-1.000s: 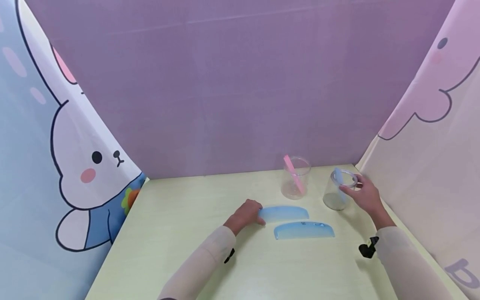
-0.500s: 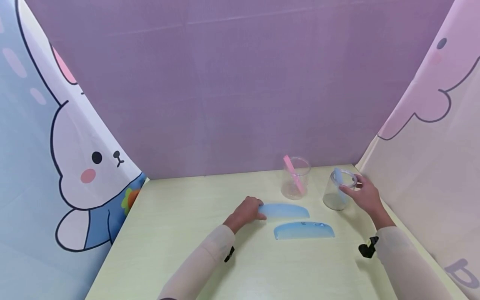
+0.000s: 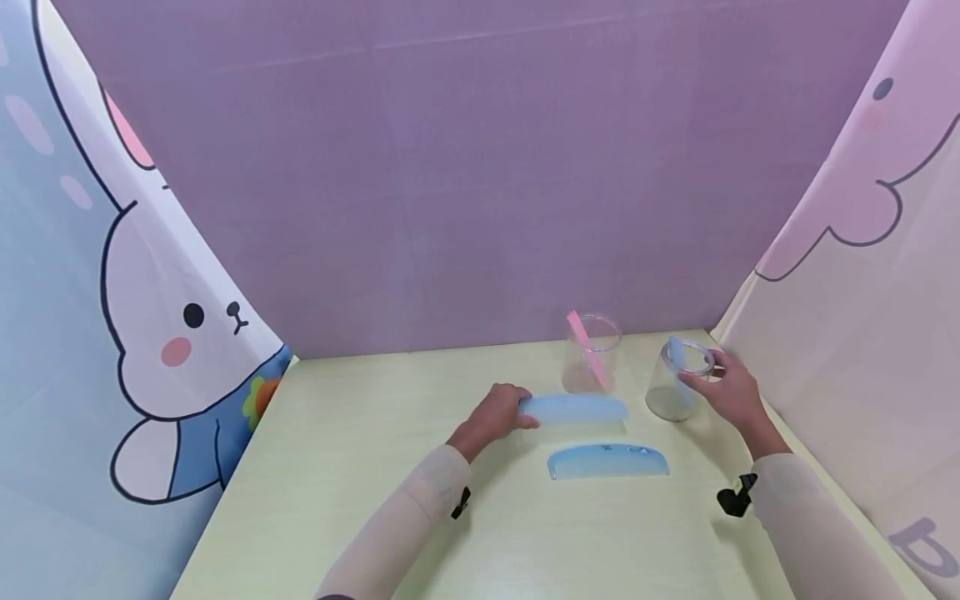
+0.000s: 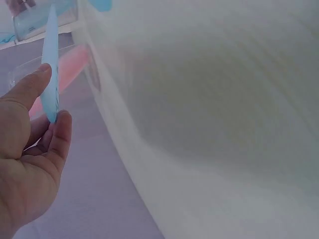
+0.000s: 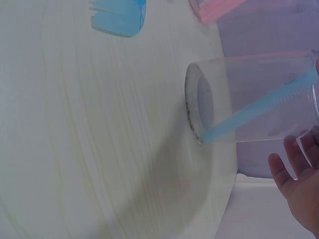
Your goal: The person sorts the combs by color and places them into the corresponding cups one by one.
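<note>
My left hand (image 3: 501, 415) pinches one end of a light blue comb (image 3: 576, 407) between thumb and fingers. The comb is raised off the table, with its shadow beneath. In the left wrist view that comb (image 4: 51, 64) appears edge-on in the hand (image 4: 37, 144). On the right, my right hand (image 3: 729, 390) grips the rim of a clear cup (image 3: 667, 392), thumb at the near side. A blue comb (image 5: 259, 107) leans inside this cup, as the right wrist view shows. Another blue comb (image 3: 607, 461) lies flat on the table, nearer to me.
A second clear cup (image 3: 611, 358) holding a pink comb (image 3: 588, 348) stands behind the raised comb. The pale table (image 3: 360, 467) meets a purple backdrop (image 3: 480, 183) at the back. Printed cloth hangs along both sides.
My left hand has lifted the comb off the table and moved it slightly away from me and to the right. The right hand and its cup have stayed in place.
</note>
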A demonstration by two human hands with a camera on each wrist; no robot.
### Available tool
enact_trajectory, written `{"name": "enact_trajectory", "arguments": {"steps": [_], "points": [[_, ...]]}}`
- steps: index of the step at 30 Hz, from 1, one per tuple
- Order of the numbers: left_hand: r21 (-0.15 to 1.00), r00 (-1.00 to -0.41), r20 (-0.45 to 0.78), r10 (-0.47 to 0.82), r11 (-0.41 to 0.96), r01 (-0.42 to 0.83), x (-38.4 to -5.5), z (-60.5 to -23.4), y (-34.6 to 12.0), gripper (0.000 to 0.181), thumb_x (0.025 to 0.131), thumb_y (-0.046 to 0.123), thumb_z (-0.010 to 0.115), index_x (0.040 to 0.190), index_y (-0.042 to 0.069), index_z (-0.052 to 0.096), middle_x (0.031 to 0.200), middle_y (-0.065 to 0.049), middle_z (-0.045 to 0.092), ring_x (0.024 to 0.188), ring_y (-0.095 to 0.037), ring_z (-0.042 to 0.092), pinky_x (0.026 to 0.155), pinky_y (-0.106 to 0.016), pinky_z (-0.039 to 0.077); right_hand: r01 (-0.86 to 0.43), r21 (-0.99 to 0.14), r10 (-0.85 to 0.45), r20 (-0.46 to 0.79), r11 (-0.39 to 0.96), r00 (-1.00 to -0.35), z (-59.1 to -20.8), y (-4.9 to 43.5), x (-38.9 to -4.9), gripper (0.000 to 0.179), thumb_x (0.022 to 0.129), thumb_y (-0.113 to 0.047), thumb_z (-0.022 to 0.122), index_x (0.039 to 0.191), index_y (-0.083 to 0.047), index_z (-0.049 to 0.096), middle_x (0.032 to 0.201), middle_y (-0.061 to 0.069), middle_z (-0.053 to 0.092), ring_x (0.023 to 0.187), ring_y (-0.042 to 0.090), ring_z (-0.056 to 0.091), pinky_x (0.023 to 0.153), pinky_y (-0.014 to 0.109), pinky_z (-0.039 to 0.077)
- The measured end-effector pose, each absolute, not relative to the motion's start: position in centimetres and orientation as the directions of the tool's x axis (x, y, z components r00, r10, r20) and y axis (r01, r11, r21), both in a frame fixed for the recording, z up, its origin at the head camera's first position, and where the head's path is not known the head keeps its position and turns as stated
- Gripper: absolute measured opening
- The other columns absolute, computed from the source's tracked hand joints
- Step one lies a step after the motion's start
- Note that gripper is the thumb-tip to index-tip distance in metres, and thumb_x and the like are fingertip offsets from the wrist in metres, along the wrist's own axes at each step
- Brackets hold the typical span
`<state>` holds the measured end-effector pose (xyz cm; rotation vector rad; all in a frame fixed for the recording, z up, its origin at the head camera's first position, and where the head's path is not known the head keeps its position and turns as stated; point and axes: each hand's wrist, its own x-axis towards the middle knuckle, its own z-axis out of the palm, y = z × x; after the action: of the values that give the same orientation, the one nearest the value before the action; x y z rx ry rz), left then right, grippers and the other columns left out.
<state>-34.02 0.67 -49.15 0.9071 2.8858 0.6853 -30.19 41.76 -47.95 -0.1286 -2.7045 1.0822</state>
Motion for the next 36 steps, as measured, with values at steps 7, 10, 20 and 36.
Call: {"name": "enact_trajectory", "arguments": {"steps": [7, 10, 20, 36], "points": [[0.440, -0.821, 0.123, 0.557, 0.711, 0.548, -34.3, -47.5, 1.0, 0.046, 0.089, 0.033, 0.079, 0.124, 0.005, 0.071, 0.114, -0.008, 0.076, 0.097, -0.019, 0.071, 0.082, -0.029, 0.056, -0.001, -0.688, 0.163, 0.172, 0.725, -0.971, -47.8, 41.7, -30.2, 0.081, 0.096, -0.047, 0.067, 0.149, 0.007, 0.039, 0.141, 0.034, 0.048, 0.127, 0.053, 0.048, 0.087, 0.054, 0.052], [0.457, -0.822, 0.134, 0.553, 0.702, 0.546, -34.4, -46.8, 1.2, 0.047, 0.090, 0.035, 0.078, 0.126, 0.006, 0.070, 0.114, -0.008, 0.075, 0.096, -0.018, 0.070, 0.081, -0.028, 0.056, -0.002, -0.689, 0.162, 0.174, 0.725, -0.971, -47.8, 41.7, -30.1, 0.081, 0.096, -0.047, 0.067, 0.149, 0.007, 0.039, 0.141, 0.034, 0.048, 0.127, 0.053, 0.048, 0.086, 0.051, 0.052], [0.472, -0.831, 0.190, 0.523, 0.693, 0.544, -34.7, -44.6, 2.7, 0.037, 0.088, 0.035, 0.081, 0.114, 0.009, 0.075, 0.104, -0.004, 0.077, 0.083, -0.011, 0.063, 0.081, -0.029, 0.056, -0.007, -0.688, 0.159, 0.178, 0.726, -0.971, -47.8, 41.6, -30.0, 0.080, 0.096, -0.047, 0.067, 0.148, 0.007, 0.040, 0.141, 0.034, 0.048, 0.127, 0.053, 0.049, 0.084, 0.048, 0.052], [0.383, -0.801, 0.226, 0.554, 0.706, 0.596, -35.2, -42.6, 5.7, 0.033, 0.089, 0.033, 0.079, 0.111, 0.009, 0.074, 0.099, -0.002, 0.077, 0.082, -0.012, 0.063, 0.079, -0.026, 0.052, -0.016, -0.691, 0.152, 0.181, 0.722, -0.972, -47.7, 41.6, -29.9, 0.080, 0.096, -0.046, 0.067, 0.148, 0.007, 0.040, 0.143, 0.033, 0.046, 0.127, 0.053, 0.049, 0.081, 0.044, 0.051]]}}
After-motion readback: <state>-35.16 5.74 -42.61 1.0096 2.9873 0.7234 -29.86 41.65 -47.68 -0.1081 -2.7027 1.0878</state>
